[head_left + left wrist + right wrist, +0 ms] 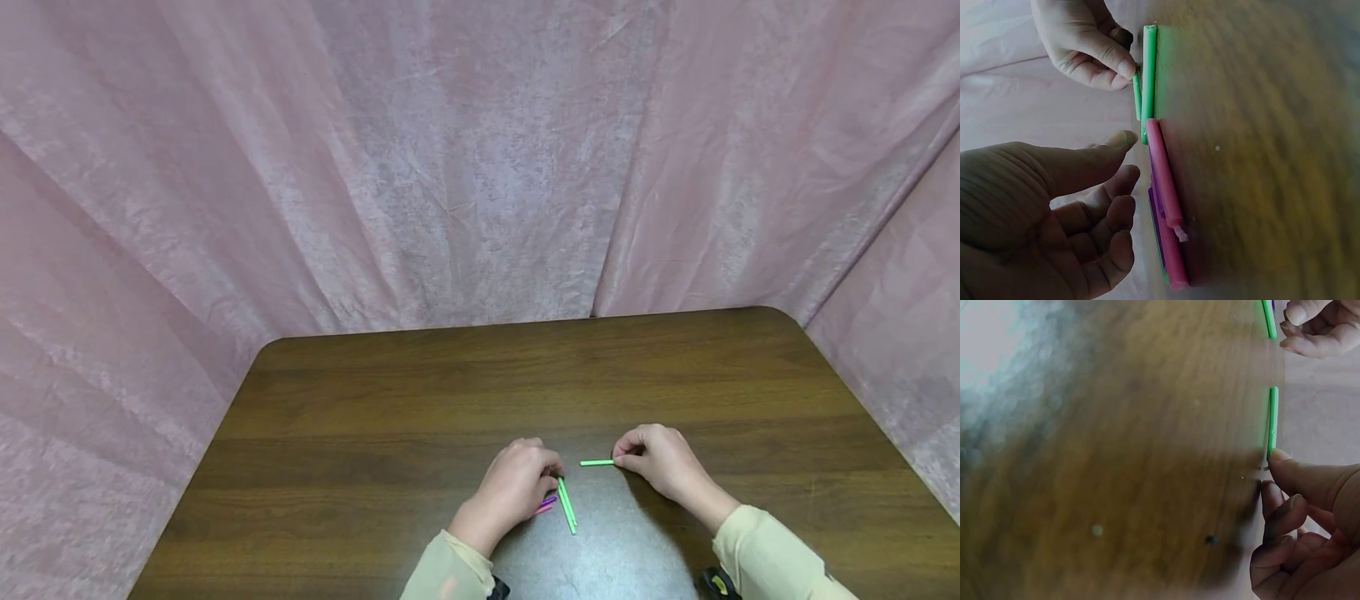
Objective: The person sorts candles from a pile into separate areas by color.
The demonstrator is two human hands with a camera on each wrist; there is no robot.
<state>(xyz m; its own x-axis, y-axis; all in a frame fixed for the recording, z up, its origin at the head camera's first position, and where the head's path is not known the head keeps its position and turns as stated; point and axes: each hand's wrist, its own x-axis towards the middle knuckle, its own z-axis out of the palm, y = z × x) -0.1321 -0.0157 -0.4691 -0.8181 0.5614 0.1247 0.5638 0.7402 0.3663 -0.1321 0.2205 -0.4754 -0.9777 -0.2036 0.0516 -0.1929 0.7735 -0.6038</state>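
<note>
My right hand (663, 462) pinches one end of a thin green candle (597, 462) that points left, low over the table. In the right wrist view this green candle (1273, 419) lies along the tabletop, its end at my thumb. My left hand (513, 482) is beside the other candles, its thumb and fingers apart with nothing between them in the left wrist view. Green candles (567, 507) lie close together just right of its fingertips. A purple candle (549, 501) and pink candles (1165, 175) lie by this hand, partly hidden by it in the head view. One pink candle shows a pale wick.
The brown wooden table (360, 433) has rounded far corners. Pink velvety curtains (480, 167) hang behind it and along both sides. Dark bands (718, 583) sit at both wrists, by light sleeves.
</note>
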